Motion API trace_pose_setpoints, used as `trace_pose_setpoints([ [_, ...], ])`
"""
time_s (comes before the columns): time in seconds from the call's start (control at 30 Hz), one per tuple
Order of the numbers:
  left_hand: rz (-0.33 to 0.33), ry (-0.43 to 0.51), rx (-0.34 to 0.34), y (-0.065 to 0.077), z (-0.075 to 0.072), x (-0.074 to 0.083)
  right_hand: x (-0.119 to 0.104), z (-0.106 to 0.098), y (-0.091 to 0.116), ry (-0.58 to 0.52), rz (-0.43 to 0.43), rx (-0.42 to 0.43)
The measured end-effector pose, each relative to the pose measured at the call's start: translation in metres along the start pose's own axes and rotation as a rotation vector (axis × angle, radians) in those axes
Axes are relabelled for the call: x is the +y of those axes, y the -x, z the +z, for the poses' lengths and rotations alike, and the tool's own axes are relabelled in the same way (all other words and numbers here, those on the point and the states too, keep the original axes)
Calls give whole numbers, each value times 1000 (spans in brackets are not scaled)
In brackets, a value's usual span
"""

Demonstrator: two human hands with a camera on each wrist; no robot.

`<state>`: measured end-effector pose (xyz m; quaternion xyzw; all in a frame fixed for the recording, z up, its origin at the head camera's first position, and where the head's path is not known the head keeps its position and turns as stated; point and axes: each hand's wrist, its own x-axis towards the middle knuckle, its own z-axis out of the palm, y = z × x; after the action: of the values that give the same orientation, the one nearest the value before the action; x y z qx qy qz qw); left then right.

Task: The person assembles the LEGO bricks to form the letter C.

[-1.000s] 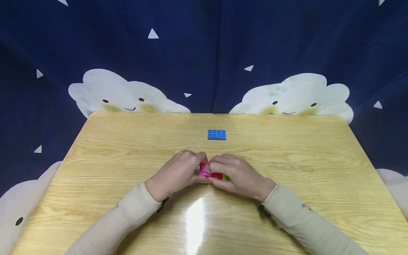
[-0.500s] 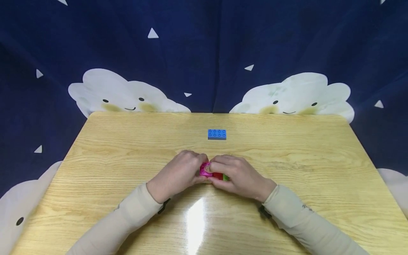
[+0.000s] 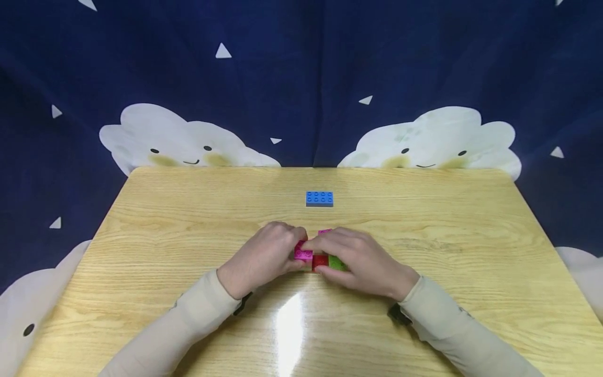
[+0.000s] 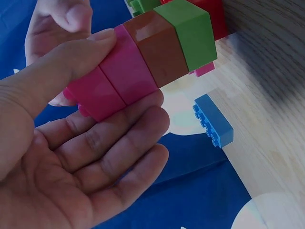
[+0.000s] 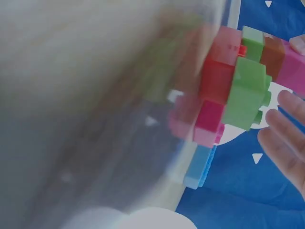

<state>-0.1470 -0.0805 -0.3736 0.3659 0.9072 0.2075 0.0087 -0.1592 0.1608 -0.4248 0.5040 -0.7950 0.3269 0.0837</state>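
My left hand [image 3: 266, 256] pinches the pink bricks [image 4: 128, 67] at the top of a built stack, thumb on one side and fingers on the other. Below the pink come a brown brick [image 4: 157, 45] and a green brick [image 4: 193, 36], down to a red brick [image 5: 219, 78]. Beside that column, on the red base, stands another green brick [image 5: 245, 90] with its studs up. A smaller pink brick [image 5: 208, 121] juts out at the far side. My right hand [image 3: 365, 262] hovers over the right part of the build, fingers loosely extended, partly hiding it.
A blue brick [image 3: 319, 199] with two rows of studs lies on the wooden table [image 3: 188, 209], beyond the hands. Behind the table's far edge hangs a dark blue curtain [image 3: 400, 52] with white clouds and triangles.
The right hand has loosened and shifted slightly right, showing more of the red and green bricks and a pink one behind. The left hand keeps its hold on the pink bricks.
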Motion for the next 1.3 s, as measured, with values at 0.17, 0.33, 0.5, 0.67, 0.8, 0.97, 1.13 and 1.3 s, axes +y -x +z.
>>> trace_pose_setpoints([
  [0.17,-10,1,-5,0,1,1,2,-3,13,29,84,1],
  [0.33,-21,-4,-10,-1,1,2,2,-7,19,122,183,-58],
  [0.5,-36,-15,-23,-1,0,2,1,-5,20,197,243,-177],
  [0.67,-43,-15,-29,-1,-1,2,-1,-1,16,231,278,-238],
  [0.8,-45,-13,-32,-2,0,2,-2,3,13,247,295,-272],
  [0.97,-42,-9,-29,-2,0,1,0,8,9,265,287,-304],
  [1.13,-38,14,-24,-1,1,1,-1,8,6,269,276,-318],
  [1.3,-66,40,-44,-1,0,1,-1,8,5,263,281,-334],
])
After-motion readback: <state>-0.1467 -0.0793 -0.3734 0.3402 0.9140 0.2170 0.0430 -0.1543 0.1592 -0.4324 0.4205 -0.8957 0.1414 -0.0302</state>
